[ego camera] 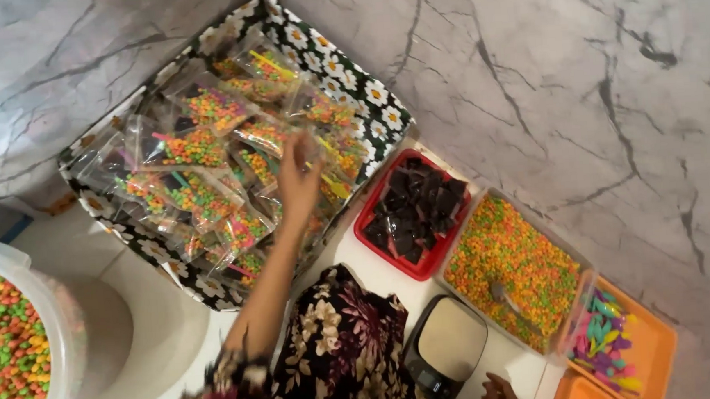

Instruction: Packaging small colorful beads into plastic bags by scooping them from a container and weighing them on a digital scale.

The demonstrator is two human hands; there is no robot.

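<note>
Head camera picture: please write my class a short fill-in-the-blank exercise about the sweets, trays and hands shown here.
1. The left hand reaches over the daisy-patterned box full of clear ____ of sweets.
2. The dark pieces lie in a ____ tray.
3. A scoop lies in the clear tub of ____ sweets.
4. The right hand is beside the kitchen ____.

Missing words: packets; red; multicoloured; scale

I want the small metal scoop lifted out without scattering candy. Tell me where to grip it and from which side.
Grip the small metal scoop by its handle end, which points toward the lower right corner of the clear rectangular tub of multicoloured candy pellets. Come from above on that side: the scoop lies flat, its bowl seemingly sunk among the pellets, so only the slim handle looks free for the hands.
</note>
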